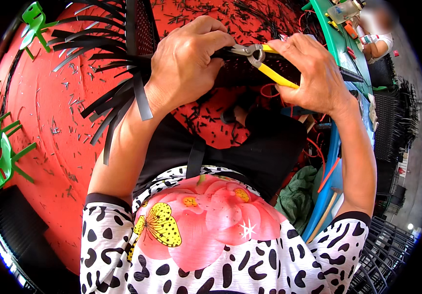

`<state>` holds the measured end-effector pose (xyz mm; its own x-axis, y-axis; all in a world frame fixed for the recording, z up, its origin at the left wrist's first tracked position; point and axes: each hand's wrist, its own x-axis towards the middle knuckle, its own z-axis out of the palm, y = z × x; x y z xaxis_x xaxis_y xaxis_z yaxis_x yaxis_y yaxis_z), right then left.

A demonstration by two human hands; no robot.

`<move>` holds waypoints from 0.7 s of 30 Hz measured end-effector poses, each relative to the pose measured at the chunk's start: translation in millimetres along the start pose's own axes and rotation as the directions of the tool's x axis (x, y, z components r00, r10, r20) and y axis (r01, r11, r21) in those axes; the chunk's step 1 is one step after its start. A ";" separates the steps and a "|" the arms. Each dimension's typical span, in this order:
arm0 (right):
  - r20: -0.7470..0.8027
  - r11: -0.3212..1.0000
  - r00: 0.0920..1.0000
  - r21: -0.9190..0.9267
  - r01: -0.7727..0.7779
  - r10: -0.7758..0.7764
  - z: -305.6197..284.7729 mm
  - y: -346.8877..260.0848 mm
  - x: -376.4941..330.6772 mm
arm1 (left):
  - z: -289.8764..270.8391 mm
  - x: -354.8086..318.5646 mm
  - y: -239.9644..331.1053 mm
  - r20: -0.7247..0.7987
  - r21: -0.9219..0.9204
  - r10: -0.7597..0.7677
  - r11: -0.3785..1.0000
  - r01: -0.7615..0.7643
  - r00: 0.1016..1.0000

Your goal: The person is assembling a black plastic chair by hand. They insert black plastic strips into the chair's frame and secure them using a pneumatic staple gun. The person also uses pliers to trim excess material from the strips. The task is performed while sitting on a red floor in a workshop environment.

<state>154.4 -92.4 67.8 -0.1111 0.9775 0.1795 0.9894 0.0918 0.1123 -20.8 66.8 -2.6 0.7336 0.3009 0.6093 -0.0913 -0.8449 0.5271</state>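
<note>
My right hand [315,73] grips a pair of spring-loaded snips [277,75] with yellow handles, which are spread apart. Their metal blades point left, close to the fingertips of my left hand [182,66]. That hand is closed, pinching a black strip at the edge of a black woven piece [142,29]. Many loose flat black strips [110,49] fan out from the piece to the left of my wrist. Part of the woven piece is hidden behind my hands, and the exact spot between the blades is too small to make out.
Short black offcuts litter the red floor [59,122]. Green plastic chairs [2,164] stand at left. A green-edged table [328,24] with a jar [344,11] runs along the right, near another person [378,46]. Black woven pieces [387,122] are stacked at far right.
</note>
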 end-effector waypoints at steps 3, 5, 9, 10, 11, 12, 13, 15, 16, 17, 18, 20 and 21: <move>-0.022 0.998 0.998 0.025 0.057 -0.057 4.6 7.3 2.5 | -0.1 0.4 -1.3 0.004 -0.006 -0.011 1.000 0.011 1.000; -0.077 0.994 0.994 0.075 0.078 -0.072 14.9 7.6 -1.3 | -0.2 -0.3 -4.3 0.016 -0.003 -0.010 1.000 0.010 1.000; -0.137 0.933 0.934 0.198 -0.299 0.329 7.4 12.6 -59.2 | -3.2 3.4 -3.0 -0.012 -0.100 -0.077 0.992 0.076 0.997; -0.153 0.887 0.881 0.204 -0.415 0.448 4.8 21.2 -90.0 | -2.3 3.0 -6.5 -0.043 -0.139 -0.048 0.989 0.041 0.998; -0.168 0.822 0.809 0.212 -0.528 0.563 5.0 35.6 -132.3 | -2.6 4.3 -1.5 -0.072 -0.254 -0.118 0.962 0.096 0.990; -0.126 0.678 0.677 0.304 -0.669 0.725 10.8 55.9 -187.0 | -3.8 3.5 -2.3 -0.053 -0.331 -0.159 0.934 0.133 0.986; -0.050 0.525 0.529 0.232 -0.819 0.847 5.9 59.4 -221.1 | -4.2 3.1 -6.4 -0.030 -0.397 -0.203 0.901 0.174 0.979; 0.042 0.165 0.160 -0.172 -0.971 0.986 0.4 75.2 -307.1 | -2.7 7.0 -13.4 -0.027 -0.568 -0.278 0.795 0.214 0.960; 0.049 0.052 0.040 -0.267 -0.962 0.998 0.6 78.9 -345.9 | -0.2 8.6 -17.2 -0.046 -0.665 -0.319 0.717 0.209 0.947; 0.045 -0.058 -0.079 -0.360 -0.931 0.996 2.4 78.5 -371.3 | 2.8 9.8 -20.9 -0.060 -0.753 -0.363 0.628 0.196 0.930; 0.081 -0.098 -0.148 -0.441 -0.892 0.986 1.7 71.8 -374.8 | 5.5 10.3 -23.9 -0.094 -0.795 -0.367 0.587 0.152 0.925; 0.128 -0.160 -0.289 -0.595 -0.788 0.949 1.5 61.5 -376.0 | 2.7 12.0 -25.4 -0.070 -0.816 -0.390 0.551 0.172 0.918; 0.079 -0.043 -0.108 -0.573 -0.819 0.991 5.8 61.5 -376.7 | 1.2 13.0 -25.9 -0.058 -0.827 -0.399 0.533 0.180 0.915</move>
<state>257.6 -453.9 1.4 0.9999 0.0005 0.0148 -0.0055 -0.9130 0.4080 -8.0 92.0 -9.0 0.6685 0.6385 0.3815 -0.4737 -0.0300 0.8802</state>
